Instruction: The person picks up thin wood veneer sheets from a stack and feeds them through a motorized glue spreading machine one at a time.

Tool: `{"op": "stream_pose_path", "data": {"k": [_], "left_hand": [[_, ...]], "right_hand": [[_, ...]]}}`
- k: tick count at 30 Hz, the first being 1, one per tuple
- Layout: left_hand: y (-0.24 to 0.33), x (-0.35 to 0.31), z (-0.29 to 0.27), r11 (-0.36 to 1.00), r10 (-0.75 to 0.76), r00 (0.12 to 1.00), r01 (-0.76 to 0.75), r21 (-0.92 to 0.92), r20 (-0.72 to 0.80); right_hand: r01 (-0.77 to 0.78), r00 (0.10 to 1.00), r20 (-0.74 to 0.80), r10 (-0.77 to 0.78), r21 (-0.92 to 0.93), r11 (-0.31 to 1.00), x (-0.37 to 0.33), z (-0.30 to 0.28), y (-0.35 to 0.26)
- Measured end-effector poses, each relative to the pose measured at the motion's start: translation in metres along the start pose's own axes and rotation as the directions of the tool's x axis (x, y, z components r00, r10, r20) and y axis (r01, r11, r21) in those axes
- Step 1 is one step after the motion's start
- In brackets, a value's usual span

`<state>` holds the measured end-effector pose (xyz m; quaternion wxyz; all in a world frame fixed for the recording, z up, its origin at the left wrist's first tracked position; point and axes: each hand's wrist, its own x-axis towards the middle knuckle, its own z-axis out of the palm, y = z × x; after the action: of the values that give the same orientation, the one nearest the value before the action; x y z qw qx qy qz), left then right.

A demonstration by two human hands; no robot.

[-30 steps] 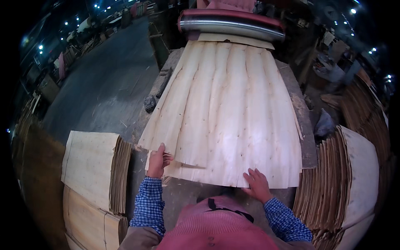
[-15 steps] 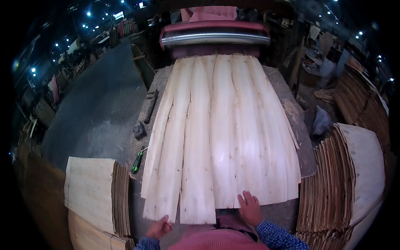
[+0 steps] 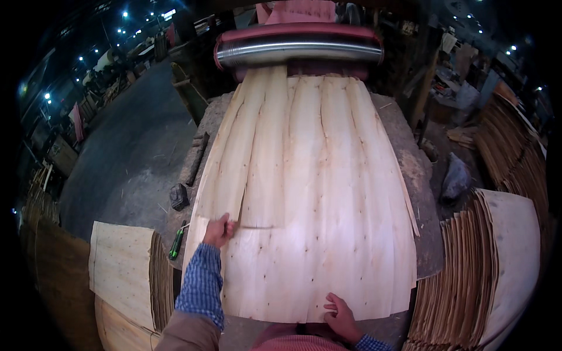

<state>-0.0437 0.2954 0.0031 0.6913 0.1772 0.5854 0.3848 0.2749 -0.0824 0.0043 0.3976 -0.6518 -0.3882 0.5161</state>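
A stack of pale wood veneer sheets (image 3: 328, 205) covers the table before me. On its left side lies a shorter, split veneer sheet (image 3: 263, 152), its far end up against the metal roller (image 3: 298, 51). My left hand (image 3: 219, 230) is closed on the near edge of that sheet, the thumb and fingers pinching it by the split. By the near edge of the stack, my right hand (image 3: 341, 317) has its fingers stretched over the veneer and grips nothing.
Veneer piles stand at the left (image 3: 123, 269) and right (image 3: 462, 263). Along the table's left border (image 3: 199, 140) lie a green-and-black knife (image 3: 177, 241) and a dark block (image 3: 178, 197). A plastic bag (image 3: 455, 175) sits at the right. Grey floor (image 3: 134, 140) stretches away at left.
My left hand has pushed the split veneer sheet forward, away from me, up to the roller. The near part of the stack beneath is now uncovered. My right hand has drawn slightly back toward me.
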Motion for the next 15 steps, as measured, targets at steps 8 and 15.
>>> {"op": "stream_pose_path", "data": {"k": [8, 15], "left_hand": [[0.025, 0.079, 0.034, 0.976, 0.218, 0.975, -0.218, -0.003, -0.036], [-0.103, -0.079, -0.075, 0.881, 0.248, 0.968, -0.240, 0.408, 0.034]], "right_hand": [[-0.049, 0.970, -0.241, 0.026, -0.090, 0.995, 0.009, -0.036, 0.017], [-0.436, 0.855, -0.150, 0.497, 0.314, 0.844, -0.059, -0.058, 0.067]]}}
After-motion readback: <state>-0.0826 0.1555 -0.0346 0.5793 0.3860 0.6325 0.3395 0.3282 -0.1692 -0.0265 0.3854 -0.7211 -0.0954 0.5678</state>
